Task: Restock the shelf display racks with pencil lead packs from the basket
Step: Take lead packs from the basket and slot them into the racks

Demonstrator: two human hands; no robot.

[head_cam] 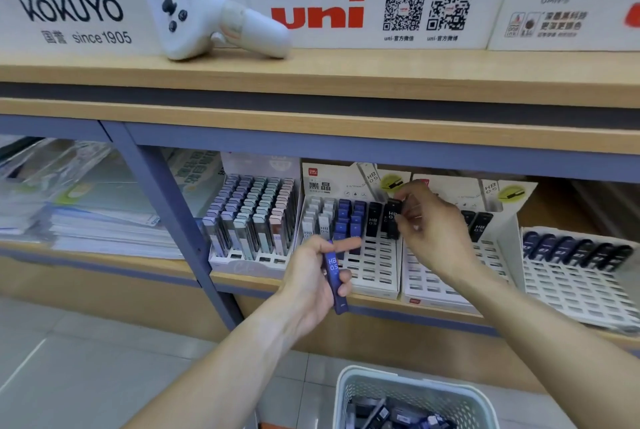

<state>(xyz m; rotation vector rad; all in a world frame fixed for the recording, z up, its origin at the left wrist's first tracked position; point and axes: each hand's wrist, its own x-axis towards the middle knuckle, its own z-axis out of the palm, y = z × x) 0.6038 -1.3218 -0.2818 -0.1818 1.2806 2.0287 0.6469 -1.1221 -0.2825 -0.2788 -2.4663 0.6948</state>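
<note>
My left hand (pixel 313 285) grips a blue pencil lead pack (pixel 335 278) marked HB 0.5, held upright in front of the white display rack (pixel 377 276). My right hand (pixel 429 224) pinches a black lead pack (pixel 393 219) at the rack's rightmost filled column, its lower end at the slots. That rack holds white, blue and black packs in its back rows; its front slots are bare. On the floor at the bottom stands a pale basket (pixel 349 390) with several loose packs inside.
A second white rack (pixel 436 283) with a few black packs sits right of my right hand, and a third rack (pixel 581 286) with dark packs further right. A full pastel rack (pixel 252 217) stands left. A white controller (pixel 214 21) lies on the upper shelf.
</note>
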